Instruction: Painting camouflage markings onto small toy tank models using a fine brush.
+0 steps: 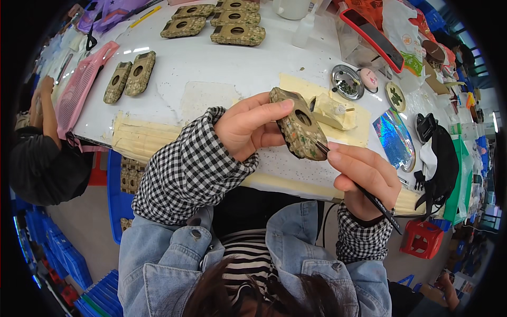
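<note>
My left hand point(252, 126) grips a camouflage-painted model shell point(298, 125) with an oval hole, holding it tilted above the white table point(211, 68). My right hand point(367, 177) holds a thin dark paintbrush point(369, 196) like a pen, its tip touching the shell's lower edge. Both sleeves are black-and-white checked under a denim jacket.
Several finished camouflage shells lie at the table's back point(219, 21) and left point(129, 76). An unpainted cream part point(332, 111) sits on yellow paper beside a metal paint dish point(347, 82). There is a pink basket point(82, 87) at left, where another person point(37, 153) sits, and a black bag point(441, 158) at right.
</note>
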A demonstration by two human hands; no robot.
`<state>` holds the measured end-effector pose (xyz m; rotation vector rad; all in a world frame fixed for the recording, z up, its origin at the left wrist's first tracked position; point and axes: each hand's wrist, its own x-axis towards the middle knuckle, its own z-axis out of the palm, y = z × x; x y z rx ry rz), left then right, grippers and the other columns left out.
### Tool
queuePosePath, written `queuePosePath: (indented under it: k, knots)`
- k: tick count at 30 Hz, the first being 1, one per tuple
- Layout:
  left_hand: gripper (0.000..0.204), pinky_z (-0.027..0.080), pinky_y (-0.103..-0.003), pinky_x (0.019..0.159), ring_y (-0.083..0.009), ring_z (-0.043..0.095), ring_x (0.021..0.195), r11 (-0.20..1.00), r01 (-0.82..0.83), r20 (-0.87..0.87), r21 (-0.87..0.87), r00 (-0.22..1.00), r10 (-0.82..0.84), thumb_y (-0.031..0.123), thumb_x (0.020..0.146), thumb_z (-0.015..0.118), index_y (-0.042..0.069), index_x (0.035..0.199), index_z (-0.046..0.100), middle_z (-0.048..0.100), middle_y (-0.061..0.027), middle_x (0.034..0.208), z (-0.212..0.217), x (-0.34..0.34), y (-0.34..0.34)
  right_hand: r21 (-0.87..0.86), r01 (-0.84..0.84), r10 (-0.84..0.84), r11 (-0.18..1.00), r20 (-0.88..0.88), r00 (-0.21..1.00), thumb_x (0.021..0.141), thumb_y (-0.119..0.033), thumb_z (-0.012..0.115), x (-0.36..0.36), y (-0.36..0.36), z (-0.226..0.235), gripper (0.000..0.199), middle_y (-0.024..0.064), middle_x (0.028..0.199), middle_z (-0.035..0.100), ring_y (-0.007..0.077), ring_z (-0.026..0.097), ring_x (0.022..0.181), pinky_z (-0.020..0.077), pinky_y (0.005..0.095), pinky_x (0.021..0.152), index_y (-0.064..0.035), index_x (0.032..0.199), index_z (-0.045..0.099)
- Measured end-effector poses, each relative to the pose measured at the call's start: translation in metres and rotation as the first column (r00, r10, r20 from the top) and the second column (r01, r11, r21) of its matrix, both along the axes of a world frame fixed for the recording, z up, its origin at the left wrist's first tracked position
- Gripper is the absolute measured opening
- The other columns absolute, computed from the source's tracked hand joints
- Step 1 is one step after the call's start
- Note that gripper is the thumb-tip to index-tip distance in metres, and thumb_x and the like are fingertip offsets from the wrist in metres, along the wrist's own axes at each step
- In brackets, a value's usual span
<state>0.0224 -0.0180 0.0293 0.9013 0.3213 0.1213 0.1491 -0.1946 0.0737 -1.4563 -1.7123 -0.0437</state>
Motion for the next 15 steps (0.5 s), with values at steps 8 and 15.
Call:
queuePosePath:
  k: [8, 15]
  knots:
    - [0.045, 0.051, -0.028, 0.086, -0.0154, 0.059, 0.101, 1.000, -0.001, 0.014, -0.011, 1.000, 0.001, 0.026, 0.096, 0.042, -0.003, 0.129, 0.038, 0.055, -0.0125, 0.116, 0.0007, 0.0002, -0.0007, -0.014, -0.003, 0.003, 1.000, 0.007, 1.000, 0.071, -0.013, 0.073, -0.0008, 0.0003, 0.0019, 0.031, 0.0152, 0.095, 0.066, 0.0249, 0.066, 0.080, 0.0541, 0.0301, 0.067, -0.0017, 0.099, 0.066]
    - [0.045, 0.051, -0.027, 0.085, -0.0150, 0.060, 0.100, 1.000, -0.001, 0.013, -0.013, 1.000, 0.001, 0.026, 0.095, 0.042, -0.003, 0.130, 0.037, 0.056, -0.0119, 0.115, 0.0019, -0.0004, -0.0007, -0.017, 0.003, -0.003, 1.000, -0.004, 1.000, 0.072, -0.013, 0.073, -0.0022, 0.0005, 0.0024, 0.031, 0.0153, 0.095, 0.066, 0.0251, 0.066, 0.081, 0.0542, 0.0304, 0.067, -0.0015, 0.099, 0.066]
